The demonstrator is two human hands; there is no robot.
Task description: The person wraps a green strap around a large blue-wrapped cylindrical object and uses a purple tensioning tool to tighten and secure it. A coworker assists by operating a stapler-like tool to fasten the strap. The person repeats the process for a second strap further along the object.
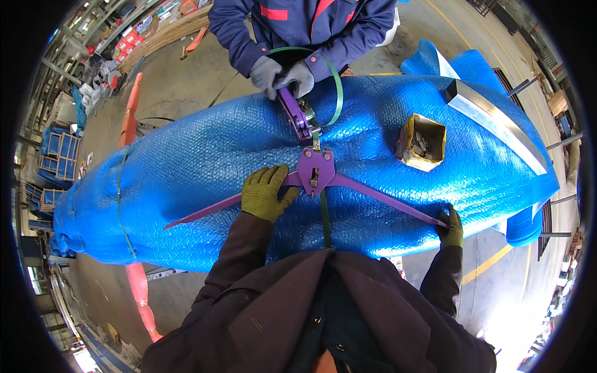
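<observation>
Head view puts your purple tool [315, 163], likely stiff and heavy, mid-clock on blue wrap [205, 149]: hold its long arms [385, 198], left hand [266, 191] curled round at eight o'clock, right hand [454, 227] bent at four, grip unclear.

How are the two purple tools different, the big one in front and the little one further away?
The big tool spreads two long arms, while the little tool is short and narrow. The person's left hand and right hand are at the big tool; a co-worker's grey gloves hold the little tool. Both are purple with silvery bits.
</observation>
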